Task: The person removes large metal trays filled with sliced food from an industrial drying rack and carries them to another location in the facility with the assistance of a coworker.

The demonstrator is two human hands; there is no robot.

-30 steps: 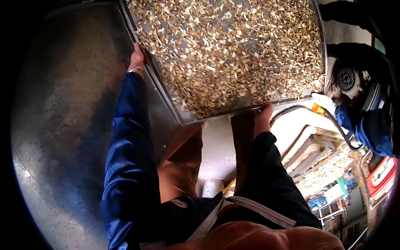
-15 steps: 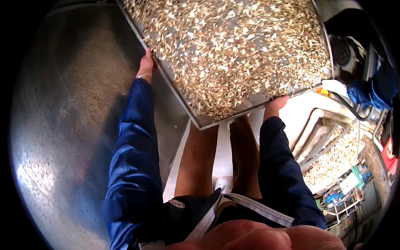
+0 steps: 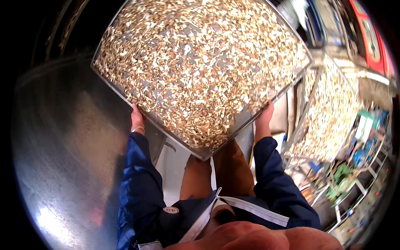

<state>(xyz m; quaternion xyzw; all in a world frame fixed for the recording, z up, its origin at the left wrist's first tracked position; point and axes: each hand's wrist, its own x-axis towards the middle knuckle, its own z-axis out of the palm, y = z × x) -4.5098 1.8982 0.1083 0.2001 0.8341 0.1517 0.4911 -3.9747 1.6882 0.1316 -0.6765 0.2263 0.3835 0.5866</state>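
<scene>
A wide, shallow metal tray [image 3: 245, 118] is held in front of me, one corner pointing toward my body. Small pale and brown dried flakes [image 3: 187, 83] cover most of its bottom, with grey metal showing through near that corner. My left hand [image 3: 136, 118] is closed on the tray's left front edge. On the right front edge, my right hand [image 3: 263, 119] grips the rim. The fingers of both hands are partly hidden under the tray.
At my left spreads a large grey metal surface [image 3: 62, 137]. To the right is a container with more pale flakes [image 3: 329, 112]. Blue and green items [image 3: 341, 179] beside metal rails lie at lower right. A red object [image 3: 373, 35] is at upper right.
The tray has turned and come closer, its near corner now pointing at my middle. Both hands remain on its edges; the left has come lower. The flake container at right shows more fully.
</scene>
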